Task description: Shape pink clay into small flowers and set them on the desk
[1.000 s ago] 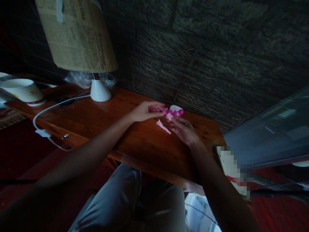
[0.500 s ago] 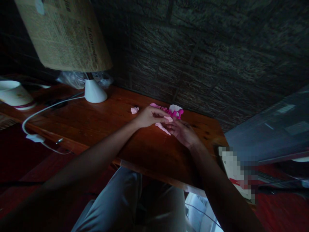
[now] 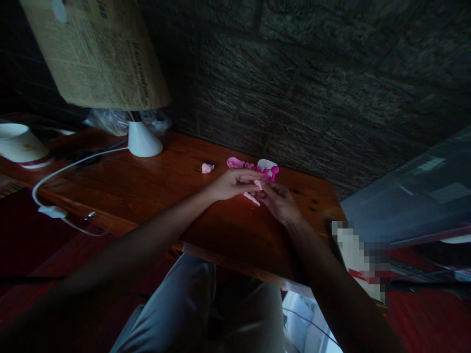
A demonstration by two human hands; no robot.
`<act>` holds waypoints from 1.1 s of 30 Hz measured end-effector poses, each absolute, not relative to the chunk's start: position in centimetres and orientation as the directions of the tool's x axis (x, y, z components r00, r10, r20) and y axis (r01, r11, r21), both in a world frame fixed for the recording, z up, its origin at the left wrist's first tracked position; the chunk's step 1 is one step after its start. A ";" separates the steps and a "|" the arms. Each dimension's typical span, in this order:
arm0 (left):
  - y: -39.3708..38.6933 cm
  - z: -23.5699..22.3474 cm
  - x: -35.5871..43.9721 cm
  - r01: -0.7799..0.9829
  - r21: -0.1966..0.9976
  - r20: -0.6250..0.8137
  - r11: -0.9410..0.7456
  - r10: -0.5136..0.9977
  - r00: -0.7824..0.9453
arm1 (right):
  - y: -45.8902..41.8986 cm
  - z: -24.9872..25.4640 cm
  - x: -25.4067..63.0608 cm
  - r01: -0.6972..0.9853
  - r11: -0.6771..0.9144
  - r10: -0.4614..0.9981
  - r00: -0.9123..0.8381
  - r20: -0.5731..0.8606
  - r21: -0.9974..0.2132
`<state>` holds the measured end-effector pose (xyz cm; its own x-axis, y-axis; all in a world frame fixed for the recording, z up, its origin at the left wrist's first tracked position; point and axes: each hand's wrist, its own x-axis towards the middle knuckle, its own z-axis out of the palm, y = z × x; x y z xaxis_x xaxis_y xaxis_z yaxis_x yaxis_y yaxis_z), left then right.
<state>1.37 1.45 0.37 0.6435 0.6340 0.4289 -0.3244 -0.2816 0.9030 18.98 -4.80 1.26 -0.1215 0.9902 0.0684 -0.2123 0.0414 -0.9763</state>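
Observation:
Between the fingertips of my left hand (image 3: 235,183) and my right hand (image 3: 278,199) is a small lump of pale pink modelling clay (image 3: 259,185), and both hands pinch it. Under the fingers lies a thin strip of the same pale clay (image 3: 251,198), partly hidden. Just behind the hands rest bright pink moulded pieces (image 3: 271,173) and a pink shallow piece (image 3: 234,162), with a whitish round item (image 3: 265,164) beside them. A separate crumpled lump of pale clay (image 3: 207,168) sits to the left of my left hand.
On the wooden table (image 3: 176,196) stands a lamp with a white base (image 3: 144,141) and newsprint shade (image 3: 106,59). Its white cord (image 3: 47,177) hangs over the front edge. A paper cup (image 3: 22,144) is far left. A dark stone wall (image 3: 294,88) rises behind.
Both hands have shifted slightly, and the clay between the fingertips has turned and dropped a little. More of the pink piece behind my left hand shows; less of the strip is visible.

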 end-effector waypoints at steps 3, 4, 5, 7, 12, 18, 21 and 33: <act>1.1 0.5 1.8 -0.325 0.903 0.427 -0.280 0.653 0.625 | -4.6 0.7 18.9 -0.119 0.105 0.991 -0.072 0.114 -0.987; 0.9 0.6 2.0 -0.304 0.903 0.429 -0.303 0.675 0.600 | -4.6 0.7 18.9 -0.095 0.125 0.989 -0.063 0.131 -0.988; 0.8 0.7 2.1 -0.274 0.903 0.430 -0.332 0.698 0.573 | -4.6 0.7 18.9 -0.075 0.144 0.987 -0.056 0.148 -0.987; 0.6 1.1 2.1 -0.196 0.903 0.424 -0.382 0.722 0.547 | -4.7 1.0 18.8 -0.057 0.176 0.983 -0.038 0.178 -0.983; 0.5 2.0 1.4 -0.099 0.910 0.392 -0.403 0.754 0.527 | -5.1 2.3 19.1 -0.095 0.206 0.979 0.011 0.206 -0.974; 0.8 2.1 0.9 -0.090 0.909 0.388 -0.407 0.749 0.537 | -5.1 2.7 19.6 -0.024 0.265 0.962 -0.064 0.266 -0.964; 0.8 2.0 0.7 -0.073 0.918 0.361 -0.390 0.746 0.560 | -5.3 2.9 19.7 0.020 0.290 0.952 -0.107 0.286 -0.957; 0.1 2.3 0.8 -0.204 0.973 0.216 -0.111 0.752 0.623 | -5.8 3.1 19.3 0.081 0.399 0.907 -0.183 0.380 -0.913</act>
<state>0.81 0.14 2.30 0.6232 0.7516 0.2159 -0.2035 -0.1106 0.9728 19.28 -5.77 3.15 -0.1827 0.9069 0.3798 0.0808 0.3988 -0.9135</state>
